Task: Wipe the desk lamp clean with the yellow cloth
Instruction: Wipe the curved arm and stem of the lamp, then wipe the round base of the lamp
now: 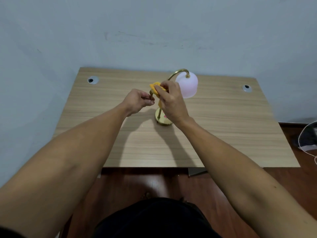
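Wooden desk (223,134): one lamp (187,85), one yellow cloth (155,86).

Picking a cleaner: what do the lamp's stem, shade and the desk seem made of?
Stem: likely brass-finished metal, shiny gold with glints. Shade: frosted glass or plastic, matte, pale pinkish-white; cannot tell which. Desk: probably wood-grain laminate, with flat, even streaks.

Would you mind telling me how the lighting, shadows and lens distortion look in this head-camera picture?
Head view: soft, dim, even light; the forearms cast faint shadows on the desk in front of the lamp; no strong glare, only a slight sheen on the brass base; the wide-angle lens bows the desk edges and swells the near forearms; the hands' area looks reasonably sharp.
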Demonstrator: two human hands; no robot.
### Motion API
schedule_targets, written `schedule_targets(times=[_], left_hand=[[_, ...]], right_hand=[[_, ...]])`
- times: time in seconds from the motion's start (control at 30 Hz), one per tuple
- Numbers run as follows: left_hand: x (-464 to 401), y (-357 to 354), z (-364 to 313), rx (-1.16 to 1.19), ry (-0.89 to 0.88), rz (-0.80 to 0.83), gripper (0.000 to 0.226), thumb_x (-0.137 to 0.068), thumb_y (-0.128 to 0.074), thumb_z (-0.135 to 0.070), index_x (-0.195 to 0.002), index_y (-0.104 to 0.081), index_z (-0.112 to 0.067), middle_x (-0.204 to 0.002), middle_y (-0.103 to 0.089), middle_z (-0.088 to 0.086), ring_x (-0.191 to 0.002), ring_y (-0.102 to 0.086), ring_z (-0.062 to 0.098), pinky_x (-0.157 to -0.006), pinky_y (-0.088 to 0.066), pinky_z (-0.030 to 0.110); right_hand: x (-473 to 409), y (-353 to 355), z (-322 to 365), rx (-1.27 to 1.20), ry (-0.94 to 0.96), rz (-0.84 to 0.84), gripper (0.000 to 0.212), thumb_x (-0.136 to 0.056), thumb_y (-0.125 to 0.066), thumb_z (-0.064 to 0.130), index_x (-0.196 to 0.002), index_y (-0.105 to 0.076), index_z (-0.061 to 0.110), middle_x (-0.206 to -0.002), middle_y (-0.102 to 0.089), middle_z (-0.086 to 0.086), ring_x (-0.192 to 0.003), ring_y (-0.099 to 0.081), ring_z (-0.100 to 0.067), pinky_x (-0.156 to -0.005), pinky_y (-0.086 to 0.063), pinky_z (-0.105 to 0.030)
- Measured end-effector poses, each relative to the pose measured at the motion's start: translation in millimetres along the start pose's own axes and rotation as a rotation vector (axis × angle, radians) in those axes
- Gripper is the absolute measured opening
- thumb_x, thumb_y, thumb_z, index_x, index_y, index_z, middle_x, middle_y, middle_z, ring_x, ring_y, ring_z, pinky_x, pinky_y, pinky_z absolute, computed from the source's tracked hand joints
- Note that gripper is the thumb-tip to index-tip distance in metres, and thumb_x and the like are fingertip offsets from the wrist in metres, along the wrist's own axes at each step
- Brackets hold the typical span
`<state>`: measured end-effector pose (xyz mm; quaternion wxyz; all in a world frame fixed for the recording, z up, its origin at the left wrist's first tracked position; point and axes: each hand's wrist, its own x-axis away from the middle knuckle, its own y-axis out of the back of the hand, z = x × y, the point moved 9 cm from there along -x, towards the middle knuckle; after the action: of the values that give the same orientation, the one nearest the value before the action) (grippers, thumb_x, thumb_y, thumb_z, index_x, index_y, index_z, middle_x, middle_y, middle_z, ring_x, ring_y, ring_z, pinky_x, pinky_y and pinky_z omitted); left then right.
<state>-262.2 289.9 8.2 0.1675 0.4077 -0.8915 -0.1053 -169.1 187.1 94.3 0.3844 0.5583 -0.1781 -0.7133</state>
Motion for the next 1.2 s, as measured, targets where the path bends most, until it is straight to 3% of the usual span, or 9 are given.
schedule_targets(times=[0.27,0.37,0.47,0.57,0.67,0.8,0.97,1.1,1.2], left_hand=[[-2,2,3,-0.008,-0.002,-0.024,0.020,-0.084,-0.074,-0.003,-0.104,-0.073,0.003,-0.083,-0.069,0.004,-0.059,-0.062,-0.009,-0.060,-0.045,0.004],[-5,8,5,-0.023,-0.007,-0.056,0.021,-0.085,-0.074,-0.007,-0.104,-0.074,-0.002,-0.088,-0.071,0.003,-0.067,-0.064,-0.008,-0.068,-0.046,0.005],[-9,15,9,-0.021,-0.002,-0.089,0.022,-0.084,-0.075,-0.009,-0.105,-0.075,-0.004,-0.096,-0.074,0.006,-0.082,-0.066,0.004,-0.084,-0.049,0.017],[-10,18,10,-0.006,-0.002,-0.114,0.022,-0.085,-0.074,-0.009,-0.106,-0.074,-0.004,-0.093,-0.073,0.003,-0.082,-0.065,0.005,-0.087,-0.048,0.020],[-12,19,12,0.005,-0.017,-0.160,0.022,-0.085,-0.074,-0.013,-0.106,-0.074,-0.006,-0.092,-0.073,0.001,-0.084,-0.067,0.007,-0.091,-0.052,0.024],[-14,16,25,0.032,0.010,-0.247,0.032,-0.085,-0.075,-0.018,-0.115,-0.071,-0.007,-0.102,-0.073,0.006,-0.099,-0.070,0.017,-0.097,-0.054,0.031],[-15,-7,67,-0.049,0.160,-0.217,0.055,-0.084,-0.076,-0.023,-0.135,-0.058,-0.010,-0.127,-0.064,0.008,-0.112,-0.064,0.017,-0.103,-0.050,0.034],[-20,-31,93,-0.120,0.217,-0.193,0.054,-0.087,-0.073,-0.025,-0.137,-0.056,-0.011,-0.134,-0.062,0.011,-0.117,-0.062,0.019,-0.104,-0.047,0.031],[-32,-48,106,-0.190,0.204,-0.174,0.054,-0.086,-0.072,-0.028,-0.136,-0.057,-0.013,-0.133,-0.063,0.010,-0.118,-0.062,0.021,-0.102,-0.047,0.031]], right_hand=[[48,8,-57,-0.069,-0.460,-0.009,0.031,-0.087,-0.051,0.004,-0.103,-0.077,0.010,-0.099,-0.062,-0.007,-0.095,-0.055,-0.029,-0.084,-0.048,-0.040],[78,4,-86,-0.216,-0.727,-0.005,0.036,-0.085,-0.049,0.003,-0.103,-0.077,0.017,-0.103,-0.066,-0.004,-0.100,-0.061,-0.025,-0.091,-0.051,-0.043],[105,-1,-106,-0.361,-0.975,-0.025,0.031,-0.088,-0.047,0.000,-0.093,-0.075,0.013,-0.093,-0.070,-0.009,-0.090,-0.063,-0.022,-0.085,-0.052,-0.039],[131,-10,-125,-0.433,-1.145,-0.053,0.026,-0.086,-0.045,0.001,-0.087,-0.070,0.009,-0.088,-0.070,-0.015,-0.079,-0.060,-0.020,-0.078,-0.054,-0.043],[148,-21,-141,-0.458,-1.257,-0.057,0.029,-0.086,-0.045,0.001,-0.088,-0.072,0.012,-0.084,-0.070,-0.007,-0.082,-0.063,-0.020,-0.081,-0.056,-0.042],[155,-32,-157,-0.467,-1.298,-0.054,0.030,-0.088,-0.044,0.000,-0.091,-0.071,0.013,-0.087,-0.070,-0.003,-0.087,-0.065,-0.023,-0.082,-0.054,-0.036],[147,-60,-176,-0.439,-1.246,0.027,0.032,-0.091,-0.042,0.002,-0.092,-0.070,0.016,-0.089,-0.069,-0.002,-0.086,-0.063,-0.019,-0.079,-0.049,-0.029],[138,-85,-183,-0.371,-1.180,0.126,0.038,-0.098,-0.041,0.006,-0.118,-0.069,0.021,-0.108,-0.069,0.002,-0.100,-0.060,-0.017,-0.086,-0.041,-0.024],[126,-102,-181,-0.300,-1.061,0.141,0.039,-0.099,-0.041,0.007,-0.128,-0.064,0.018,-0.120,-0.066,-0.008,-0.110,-0.060,-0.024,-0.088,-0.039,-0.025]])
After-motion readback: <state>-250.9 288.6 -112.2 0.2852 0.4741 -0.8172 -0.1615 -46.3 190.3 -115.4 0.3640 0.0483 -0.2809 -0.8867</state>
